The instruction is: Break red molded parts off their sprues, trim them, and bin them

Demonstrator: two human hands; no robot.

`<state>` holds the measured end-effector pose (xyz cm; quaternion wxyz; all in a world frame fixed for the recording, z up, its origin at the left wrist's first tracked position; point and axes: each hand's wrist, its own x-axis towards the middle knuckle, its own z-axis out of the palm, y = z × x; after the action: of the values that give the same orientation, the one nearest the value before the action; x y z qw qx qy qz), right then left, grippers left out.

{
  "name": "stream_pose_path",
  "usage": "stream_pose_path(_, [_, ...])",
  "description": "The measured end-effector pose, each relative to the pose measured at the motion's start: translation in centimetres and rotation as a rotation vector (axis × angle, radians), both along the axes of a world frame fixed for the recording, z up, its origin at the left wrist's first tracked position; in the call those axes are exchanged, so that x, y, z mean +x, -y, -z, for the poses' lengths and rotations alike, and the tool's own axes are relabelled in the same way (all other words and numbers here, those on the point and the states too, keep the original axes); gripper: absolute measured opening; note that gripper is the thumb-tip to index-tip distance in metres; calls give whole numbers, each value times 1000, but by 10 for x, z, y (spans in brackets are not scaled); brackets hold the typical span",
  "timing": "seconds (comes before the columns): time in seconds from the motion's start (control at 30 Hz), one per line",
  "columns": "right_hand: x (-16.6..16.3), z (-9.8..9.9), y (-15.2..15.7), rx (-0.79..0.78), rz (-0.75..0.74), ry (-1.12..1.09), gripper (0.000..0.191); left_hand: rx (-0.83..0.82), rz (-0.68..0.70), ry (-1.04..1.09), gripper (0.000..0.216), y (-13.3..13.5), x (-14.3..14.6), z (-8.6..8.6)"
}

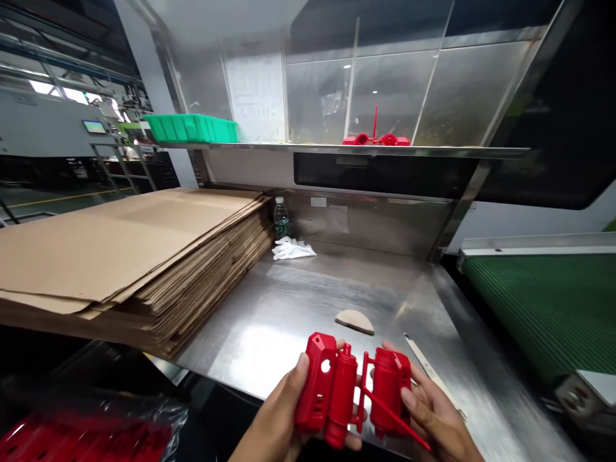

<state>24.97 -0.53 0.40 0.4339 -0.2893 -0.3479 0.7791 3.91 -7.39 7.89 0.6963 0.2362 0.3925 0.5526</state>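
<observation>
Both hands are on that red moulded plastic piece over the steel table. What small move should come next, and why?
Probably twist the two halves apart at the thin runner: the left hand grips one housing of the red moulded plastic piece, the right hand grips the other, and only slim bars join them above the steel table.

Glossy red plastic moulding — brushed steel table.

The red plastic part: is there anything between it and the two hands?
Nothing visible. The left hand grips the red plastic part directly on its left side, and the right hand touches its right side, bare fingers on the plastic, above the steel table.
</observation>
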Motion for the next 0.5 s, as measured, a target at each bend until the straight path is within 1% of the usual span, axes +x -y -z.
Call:
stream_pose_path(0.07, [-2, 0, 0, 7, -11, 3, 84, 10, 21, -32, 64, -1, -1, 1])
stream_pose_path(0.13, [-4, -1, 1, 3, -2, -29, 77, -6, 6, -42, 62, -2, -2, 2])
stream_pose_path(0.2, [-6, -1, 3, 17, -8, -50, 70, -54, -14, -24, 61, -5, -3, 2])
stream_pose_path(0.23, [-6, 0, 4, 32, -17, -38, 66, -87, -22, 1, 61, -6, -3, 2])
stream_pose_path(0.27, [-6, 0, 5, 78, -10, 13, 60, -125, -26, 34, 60, -7, -4, 2])
stream_pose_path(0.33, [-5, 2, 6, 233, 78, 197, 48, -206, -21, 114, 61, -10, -6, 0])
stream_pose_path(0.43, [-1, 3, 7, 553, 300, 459, 22, -270, 30, 255, 59, -13, -10, 2])
stream_pose_path(0.47, [0, 3, 7, 678, 364, 508, 18, -291, 59, 321, 58, -14, -12, 4])
stream_pose_path(0.5, [2, 2, 7, 816, 423, 548, 20, -316, 85, 394, 56, -15, -13, 8])
